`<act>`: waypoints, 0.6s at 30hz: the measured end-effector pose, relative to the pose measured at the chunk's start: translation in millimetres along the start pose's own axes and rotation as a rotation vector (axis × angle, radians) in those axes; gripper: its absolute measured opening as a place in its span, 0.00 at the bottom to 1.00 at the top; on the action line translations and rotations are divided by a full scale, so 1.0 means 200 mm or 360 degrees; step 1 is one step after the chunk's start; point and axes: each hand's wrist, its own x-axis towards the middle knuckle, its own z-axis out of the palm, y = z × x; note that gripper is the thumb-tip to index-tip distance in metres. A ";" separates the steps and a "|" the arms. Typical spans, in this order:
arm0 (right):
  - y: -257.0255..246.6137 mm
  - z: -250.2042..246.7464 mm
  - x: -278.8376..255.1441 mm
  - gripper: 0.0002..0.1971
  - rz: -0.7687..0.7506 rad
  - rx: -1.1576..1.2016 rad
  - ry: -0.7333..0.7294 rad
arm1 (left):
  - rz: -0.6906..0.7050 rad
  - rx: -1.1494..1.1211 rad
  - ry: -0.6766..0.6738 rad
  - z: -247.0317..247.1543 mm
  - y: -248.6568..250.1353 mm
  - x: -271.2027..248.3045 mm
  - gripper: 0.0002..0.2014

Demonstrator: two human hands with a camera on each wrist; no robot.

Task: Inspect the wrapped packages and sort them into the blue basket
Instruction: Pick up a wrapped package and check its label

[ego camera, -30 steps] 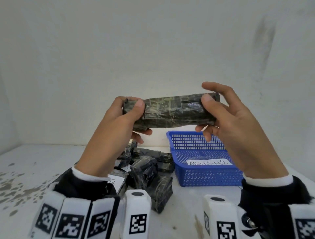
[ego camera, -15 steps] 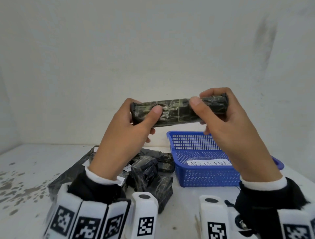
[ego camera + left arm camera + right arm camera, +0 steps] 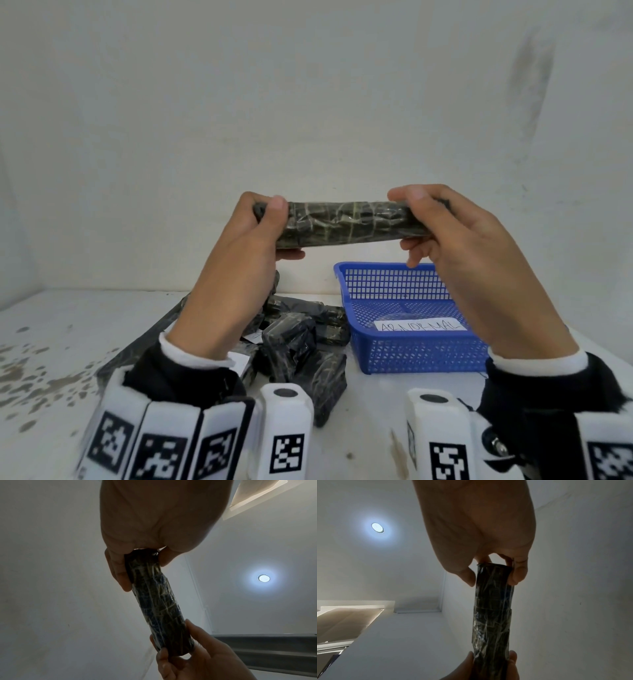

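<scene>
A long dark green wrapped package is held level in the air, well above the table. My left hand grips its left end between thumb and fingers, and my right hand grips its right end. The left wrist view shows the package running away from my left hand. In the right wrist view the package hangs from my right hand. The blue basket stands on the table below my right hand, with a white label reading ABNORMAL.
Several dark wrapped packages lie heaped on the white table, left of the basket and under my left forearm. White paper slips sit among them. A white wall closes the back. Brown stains mark the table's left side.
Both hands have turned the package about its long axis and levelled it; it sits slightly lower than a second ago. My right fingers now wrap over its right end.
</scene>
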 end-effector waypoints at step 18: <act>0.03 0.05 -0.01 0.24 -0.0165 -0.0155 0.0012 | 0.0106 0.0354 0.0008 0.00 0.00 -0.03 0.22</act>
